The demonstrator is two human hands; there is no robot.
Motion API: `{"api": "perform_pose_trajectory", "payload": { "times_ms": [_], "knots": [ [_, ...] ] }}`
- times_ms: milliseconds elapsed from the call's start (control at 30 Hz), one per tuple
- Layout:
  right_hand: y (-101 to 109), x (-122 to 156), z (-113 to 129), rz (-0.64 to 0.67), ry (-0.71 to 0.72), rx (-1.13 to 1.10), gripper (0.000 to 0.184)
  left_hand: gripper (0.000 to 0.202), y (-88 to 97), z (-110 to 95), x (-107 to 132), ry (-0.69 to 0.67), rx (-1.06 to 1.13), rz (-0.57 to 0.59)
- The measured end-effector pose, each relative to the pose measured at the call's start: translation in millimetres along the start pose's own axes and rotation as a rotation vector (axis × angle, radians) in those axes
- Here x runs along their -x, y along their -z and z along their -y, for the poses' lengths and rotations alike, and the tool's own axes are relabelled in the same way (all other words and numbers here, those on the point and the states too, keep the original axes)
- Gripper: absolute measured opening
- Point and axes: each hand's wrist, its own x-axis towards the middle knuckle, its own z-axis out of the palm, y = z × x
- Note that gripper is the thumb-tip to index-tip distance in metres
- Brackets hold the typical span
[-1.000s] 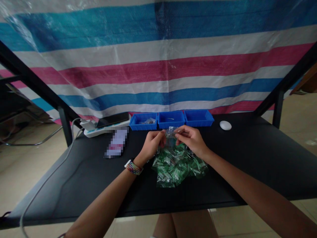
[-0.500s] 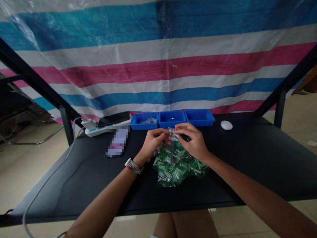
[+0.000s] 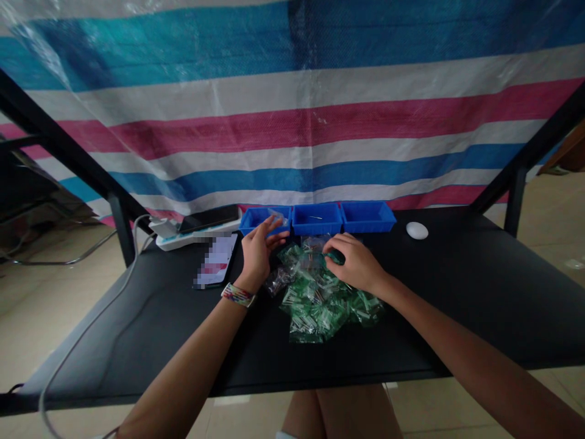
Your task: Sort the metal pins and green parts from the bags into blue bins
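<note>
My left hand [image 3: 257, 252] has its fingers apart at the front of the left blue bin [image 3: 247, 227]. Behind its fingertips shows a crumpled clear plastic bag [image 3: 280, 217]; whether they touch is hard to see. Over the top of the pile, my right hand [image 3: 354, 259] is closed, thumb and fingers curled at the edge of a small clear plastic bag [image 3: 314, 245] with thin brownish pieces inside. Below both hands lies a heap of green-tinted plastic packets [image 3: 315, 299] holding small metal pins. A dark clear packet [image 3: 278, 280] rests at the heap's left.
The middle blue bin [image 3: 317, 228] holds a thin metal piece, and the right blue bin [image 3: 368, 225] stands beside it. To the left are a phone [image 3: 219, 259], a power strip [image 3: 171, 241] and a dark device [image 3: 210, 218]. A white mouse [image 3: 417, 230] sits right.
My left hand has left the small bag that both hands held and moved left to the left bin, its fingers spreading. My right hand has stayed over the pile, shifting slightly.
</note>
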Motion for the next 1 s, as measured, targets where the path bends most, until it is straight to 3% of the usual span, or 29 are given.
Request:
{"api": "perform_pose_trajectory", "payload": {
  "times_ms": [200, 367, 533, 667, 767, 933, 1000],
  "knots": [
    [-3, 2, -6, 0.077, -0.122, 0.212, 0.030, 0.045, -3.4, 2, 4, -0.009, -0.041, 0.137],
    [-3, 1, -6, 0.074, -0.124, 0.189, 0.027, 0.040, -5.9, 2, 9, -0.026, -0.089, 0.160],
    [1, -2, -8, 0.035, -0.082, 0.165, 0.010, 0.029, -7.8, 1, 11, -0.088, -0.153, 0.183],
    [4, -4, -15, -0.032, -0.180, 0.064, 0.014, 0.023, -11.8, 0, 15, -0.155, -0.276, 0.245],
    [3, -7, -24, -0.090, -0.249, -0.167, 0.014, 0.022, -15.2, -1, 20, -0.203, -0.353, 0.330],
    [-3, -12, -22, -0.116, -0.424, -0.914, 0.025, 0.025, -18.4, 0, 27, -0.252, -0.451, 0.438],
    [-4, -12, -15, -0.123, -0.481, -1.106, 0.030, 0.027, -18.9, -1, 30, -0.254, -0.493, 0.477]
  ]
}}
